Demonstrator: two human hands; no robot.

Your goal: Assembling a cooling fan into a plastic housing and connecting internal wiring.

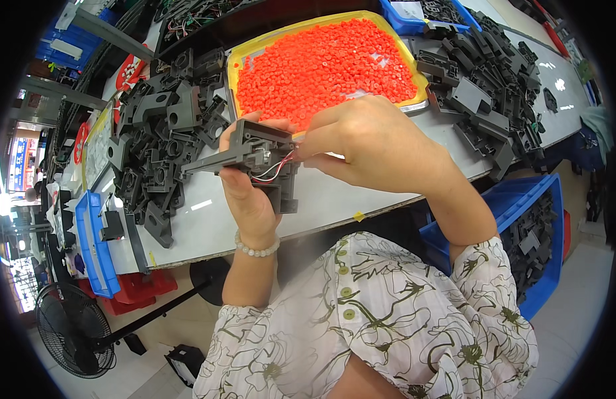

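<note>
My left hand [245, 196] is wrapped round a dark grey plastic housing [255, 147], held up above the front of the white table. Thin red and white wires [276, 171] run out of the housing's inside. My right hand [351, 136] is at the housing's right side, its fingers closed in a pinch by the wires. Those fingertips are partly hidden, so whether they grip a wire or some small part cannot be made out. Just beyond both hands lies a yellow-rimmed tray [236, 70] full of small orange-red plastic pieces [328, 63].
Grey plastic parts are heaped left [165, 133] and right [481, 86] on the white table [328, 189]. A blue crate [544, 266] of parts stands low at the right. A narrow blue bin [95, 246] sits at the left edge, near a black fan [75, 329].
</note>
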